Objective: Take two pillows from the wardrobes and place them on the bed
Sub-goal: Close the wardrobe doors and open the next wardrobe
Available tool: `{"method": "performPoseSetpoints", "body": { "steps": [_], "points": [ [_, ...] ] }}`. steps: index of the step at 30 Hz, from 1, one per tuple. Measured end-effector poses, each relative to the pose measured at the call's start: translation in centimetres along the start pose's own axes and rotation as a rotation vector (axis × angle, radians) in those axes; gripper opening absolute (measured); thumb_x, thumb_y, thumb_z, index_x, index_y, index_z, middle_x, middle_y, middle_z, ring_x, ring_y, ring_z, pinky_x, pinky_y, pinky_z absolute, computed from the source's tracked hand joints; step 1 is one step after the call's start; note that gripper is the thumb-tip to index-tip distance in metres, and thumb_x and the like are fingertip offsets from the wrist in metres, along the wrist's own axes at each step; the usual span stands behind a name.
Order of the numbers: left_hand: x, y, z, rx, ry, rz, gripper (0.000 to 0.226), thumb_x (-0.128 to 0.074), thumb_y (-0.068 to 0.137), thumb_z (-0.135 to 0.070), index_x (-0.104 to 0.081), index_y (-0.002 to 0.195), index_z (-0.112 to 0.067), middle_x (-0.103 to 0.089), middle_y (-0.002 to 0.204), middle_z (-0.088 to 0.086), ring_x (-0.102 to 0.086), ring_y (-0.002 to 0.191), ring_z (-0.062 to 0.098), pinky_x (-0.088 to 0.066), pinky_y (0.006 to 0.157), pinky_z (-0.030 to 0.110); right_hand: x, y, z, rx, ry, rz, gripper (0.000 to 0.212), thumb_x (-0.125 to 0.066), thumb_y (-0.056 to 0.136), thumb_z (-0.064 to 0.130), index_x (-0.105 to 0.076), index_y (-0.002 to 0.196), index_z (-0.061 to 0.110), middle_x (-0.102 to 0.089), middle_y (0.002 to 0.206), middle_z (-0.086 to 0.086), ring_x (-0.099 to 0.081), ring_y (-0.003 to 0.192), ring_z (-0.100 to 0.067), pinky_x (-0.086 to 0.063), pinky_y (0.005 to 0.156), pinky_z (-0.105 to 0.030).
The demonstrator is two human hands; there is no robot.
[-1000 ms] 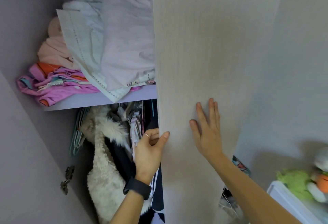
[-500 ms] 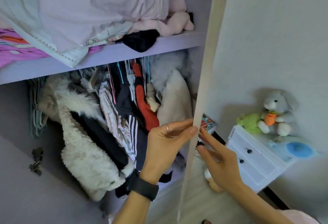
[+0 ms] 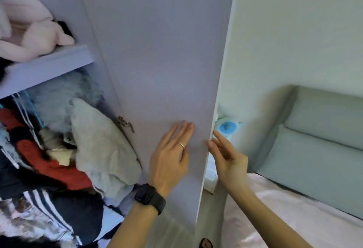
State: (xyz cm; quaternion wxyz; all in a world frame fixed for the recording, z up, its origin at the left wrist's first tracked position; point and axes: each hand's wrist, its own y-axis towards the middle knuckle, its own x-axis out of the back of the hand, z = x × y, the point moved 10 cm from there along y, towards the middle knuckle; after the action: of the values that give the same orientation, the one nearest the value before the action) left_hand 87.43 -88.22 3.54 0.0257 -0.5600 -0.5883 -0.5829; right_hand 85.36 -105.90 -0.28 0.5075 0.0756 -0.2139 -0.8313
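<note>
Lilac-grey laminate fills the middle of the view: the inner face of the tall open wardrobe door (image 3: pixel 157 70), swung wide. The left hand (image 3: pixel 170 157), ringed and with a black smartwatch (image 3: pixel 150 198) at the wrist, is laid flat against that panel, fingers straight and close together, gripping nothing. The right hand (image 3: pixel 228 159) is set at the door's pale outer edge, fingers loosely spread, fingertips touching the edge; nothing is clamped there either.

No pillow is held. A pale grey-white cushion-like bundle (image 3: pixel 100 145) is wedged upright among the hanging clothes (image 3: pixel 39 169) just left of the left hand, near the metal hinge (image 3: pixel 125 122); whether it is one of the wanted pillows cannot be told for certain. It sits beside the left wrist, apart from the fingers, below the lilac shelf (image 3: pixel 45 68) where a pink plush toy (image 3: pixel 29 37) is lying.

The pink-sheeted bed with its grey-green padded headboard (image 3: pixel 324 149) is waiting just right of the door, its sheet (image 3: pixel 294 218) bare.

Risks, as judged: the door could be pushed too far and knocked toward the bedside corner behind it, since both hands are pressing its free edge. If the bundle is tugged out carelessly, the packed garments around it might be dragged off their hangers.
</note>
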Motion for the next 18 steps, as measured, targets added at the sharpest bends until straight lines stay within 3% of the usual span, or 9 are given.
{"method": "performPoseSetpoints", "body": {
  "steps": [2, 5, 9, 12, 18],
  "points": [
    [-3.1, 0.6, 0.1, -0.023, 0.117, 0.077, 0.082, -0.063, 0.087, -0.007, -0.026, 0.157, -0.027, -0.020, 0.166, -0.006, -0.018, 0.153, 0.030, -0.032, 0.117, 0.052, 0.5, 1.9, -0.6, -0.006, -0.080, -0.007, 0.047, -0.071, 0.094, 0.020, -0.061, 0.120, 0.058, -0.067, 0.101, 0.043, -0.065, 0.100, 0.015, -0.044, 0.084, -0.001],
    [-6.8, 1.7, 0.9, -0.013, 0.236, 0.150, 0.094, -0.064, 0.084, -0.013, -0.012, 0.160, -0.032, -0.004, 0.169, -0.005, -0.004, 0.152, 0.044, -0.025, 0.117, 0.060, 1.0, 4.1, -1.7, -0.035, -0.149, -0.010, 0.040, -0.066, 0.098, 0.029, -0.060, 0.127, 0.055, -0.064, 0.102, 0.047, -0.064, 0.099, 0.016, -0.046, 0.086, -0.004],
    [-9.5, 3.2, 1.9, -0.005, 0.273, 0.156, 0.098, -0.072, 0.084, -0.024, -0.009, 0.159, -0.033, -0.002, 0.169, -0.005, -0.005, 0.150, 0.049, -0.025, 0.115, 0.066, 0.8, 5.7, -2.4, -0.018, -0.246, -0.029, 0.037, -0.057, 0.102, 0.033, -0.053, 0.132, 0.054, -0.066, 0.098, 0.043, -0.065, 0.086, 0.016, -0.039, 0.075, 0.003],
    [-10.5, 3.5, 2.6, 0.033, 0.311, 0.149, 0.110, -0.079, 0.078, -0.013, -0.008, 0.159, -0.034, -0.004, 0.169, -0.006, -0.007, 0.150, 0.050, -0.030, 0.109, 0.070, 0.4, 6.1, -2.5, 0.004, -0.293, -0.019, 0.037, -0.054, 0.103, 0.034, -0.050, 0.132, 0.056, -0.064, 0.097, 0.044, -0.061, 0.082, 0.020, -0.037, 0.072, 0.005],
    [-9.6, 2.7, 2.5, -0.013, 0.307, 0.127, 0.115, -0.078, 0.075, -0.002, -0.006, 0.159, -0.037, -0.001, 0.168, -0.009, -0.010, 0.151, 0.044, -0.027, 0.111, 0.070, 0.2, 5.2, -2.0, -0.017, -0.249, -0.020, 0.050, -0.059, 0.102, 0.028, -0.046, 0.136, 0.063, -0.062, 0.106, 0.047, -0.060, 0.097, 0.024, -0.041, 0.080, 0.003]
  ]
}}
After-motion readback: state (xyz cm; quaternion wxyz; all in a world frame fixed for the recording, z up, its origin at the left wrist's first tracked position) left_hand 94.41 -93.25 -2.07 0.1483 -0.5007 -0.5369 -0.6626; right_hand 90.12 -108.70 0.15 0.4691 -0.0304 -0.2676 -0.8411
